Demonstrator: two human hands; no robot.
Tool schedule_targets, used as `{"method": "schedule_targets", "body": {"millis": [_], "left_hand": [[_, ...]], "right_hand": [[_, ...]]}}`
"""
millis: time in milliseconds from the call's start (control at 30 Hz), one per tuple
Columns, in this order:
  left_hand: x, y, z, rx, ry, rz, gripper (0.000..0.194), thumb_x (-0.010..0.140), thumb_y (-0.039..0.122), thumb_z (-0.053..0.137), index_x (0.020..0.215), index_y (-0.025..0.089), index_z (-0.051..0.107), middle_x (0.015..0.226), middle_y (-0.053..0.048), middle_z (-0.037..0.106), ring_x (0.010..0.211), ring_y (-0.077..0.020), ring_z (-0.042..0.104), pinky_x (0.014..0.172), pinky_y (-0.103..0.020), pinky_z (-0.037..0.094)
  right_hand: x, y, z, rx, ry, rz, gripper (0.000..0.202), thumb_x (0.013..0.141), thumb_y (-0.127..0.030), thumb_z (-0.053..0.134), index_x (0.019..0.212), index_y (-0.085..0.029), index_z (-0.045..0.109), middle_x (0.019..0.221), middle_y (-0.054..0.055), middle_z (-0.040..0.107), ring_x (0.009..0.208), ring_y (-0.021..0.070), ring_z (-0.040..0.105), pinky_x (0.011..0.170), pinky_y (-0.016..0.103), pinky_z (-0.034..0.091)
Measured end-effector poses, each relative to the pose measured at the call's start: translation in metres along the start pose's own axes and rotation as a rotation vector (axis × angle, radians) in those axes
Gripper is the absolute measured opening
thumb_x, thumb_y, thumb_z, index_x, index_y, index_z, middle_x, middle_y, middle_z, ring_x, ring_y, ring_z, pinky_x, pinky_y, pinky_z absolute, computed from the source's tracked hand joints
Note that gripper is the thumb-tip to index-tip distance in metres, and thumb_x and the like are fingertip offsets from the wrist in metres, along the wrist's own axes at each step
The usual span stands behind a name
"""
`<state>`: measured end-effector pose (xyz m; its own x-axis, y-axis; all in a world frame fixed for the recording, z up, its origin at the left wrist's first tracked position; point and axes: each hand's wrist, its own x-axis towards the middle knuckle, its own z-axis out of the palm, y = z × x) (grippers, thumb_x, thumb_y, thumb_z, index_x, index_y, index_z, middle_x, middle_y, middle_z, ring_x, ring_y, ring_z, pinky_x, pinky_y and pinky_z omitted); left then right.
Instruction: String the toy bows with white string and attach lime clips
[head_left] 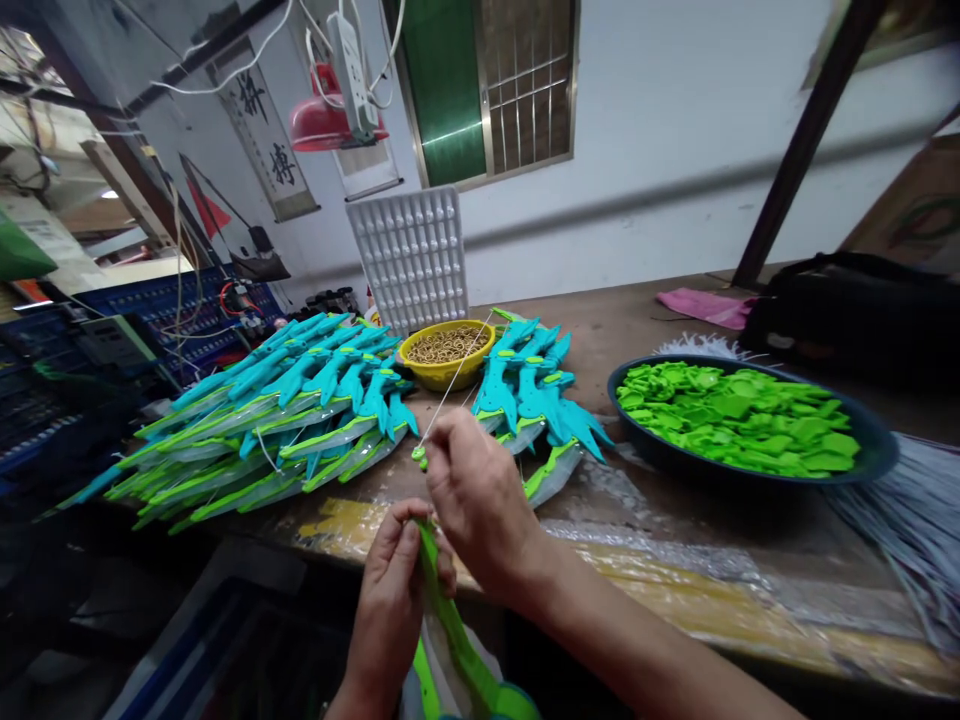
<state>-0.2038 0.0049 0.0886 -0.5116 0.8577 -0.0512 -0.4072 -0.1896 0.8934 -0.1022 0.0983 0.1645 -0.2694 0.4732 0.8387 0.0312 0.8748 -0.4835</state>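
Note:
My left hand (397,590) is closed round the tip of a long green and clear plastic part (454,640), whose teal end shows at the bottom edge. Just above and to its right, my right hand (480,490) pinches a thin pale string (448,392), which stretches up toward the yellow bowl. A small green piece (419,456) hangs beside my right fingertips. Behind my hands, teal and green toy parts lie stacked on the left (300,400), with a smaller group (529,400) right of the bowl.
A yellow bowl (442,376) holds brass-coloured rings. To the right, a dark basin (874,450) is filled with green pieces, beside a bundle of grey strings (900,540). A grey moulded tray (411,258) leans at the wall. A red lamp (322,115) hangs above the wooden table (675,600).

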Motion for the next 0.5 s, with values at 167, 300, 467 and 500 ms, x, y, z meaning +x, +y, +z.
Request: {"method": "schedule_targets", "body": {"millis": [167, 300, 467, 500], "left_hand": [[-0.001, 0.006, 0.009, -0.011, -0.136, -0.067, 0.031, 0.083, 0.043, 0.079, 0.097, 0.023, 0.059, 0.065, 0.005, 0.058, 0.048, -0.0102, 0.053, 0.042, -0.018, 0.041], [0.003, 0.003, 0.006, 0.099, -0.111, -0.047, 0.030, 0.088, 0.046, 0.074, 0.092, 0.022, 0.057, 0.056, 0.007, 0.054, 0.042, -0.0088, 0.047, 0.039, -0.017, 0.040], [0.003, -0.001, -0.003, 0.152, -0.117, -0.019, 0.030, 0.090, 0.047, 0.071, 0.091, 0.020, 0.057, 0.052, 0.007, 0.052, 0.042, -0.0085, 0.045, 0.040, -0.017, 0.040], [0.002, -0.001, -0.003, 0.145, -0.117, -0.019, 0.030, 0.089, 0.047, 0.072, 0.091, 0.020, 0.057, 0.053, 0.007, 0.052, 0.042, -0.0086, 0.045, 0.040, -0.017, 0.041]], "right_hand": [[-0.015, 0.015, -0.002, 0.319, -0.165, 0.361, 0.013, 0.098, -0.017, 0.043, 0.087, -0.018, 0.048, 0.079, 0.000, 0.052, 0.071, 0.0157, 0.050, 0.066, 0.025, 0.038], [-0.034, 0.018, -0.006, 0.400, -0.251, 0.353, 0.011, 0.098, -0.014, 0.048, 0.090, -0.017, 0.054, 0.081, 0.000, 0.055, 0.072, 0.0145, 0.053, 0.067, 0.024, 0.039], [-0.044, 0.018, -0.012, 0.417, -0.403, 0.222, 0.019, 0.088, 0.002, 0.060, 0.084, -0.016, 0.058, 0.094, 0.002, 0.059, 0.086, 0.0158, 0.057, 0.077, 0.024, 0.042], [-0.046, 0.018, -0.011, 0.422, -0.403, 0.240, 0.021, 0.086, 0.005, 0.063, 0.082, -0.015, 0.060, 0.093, 0.002, 0.059, 0.086, 0.0153, 0.057, 0.076, 0.023, 0.042]]}}
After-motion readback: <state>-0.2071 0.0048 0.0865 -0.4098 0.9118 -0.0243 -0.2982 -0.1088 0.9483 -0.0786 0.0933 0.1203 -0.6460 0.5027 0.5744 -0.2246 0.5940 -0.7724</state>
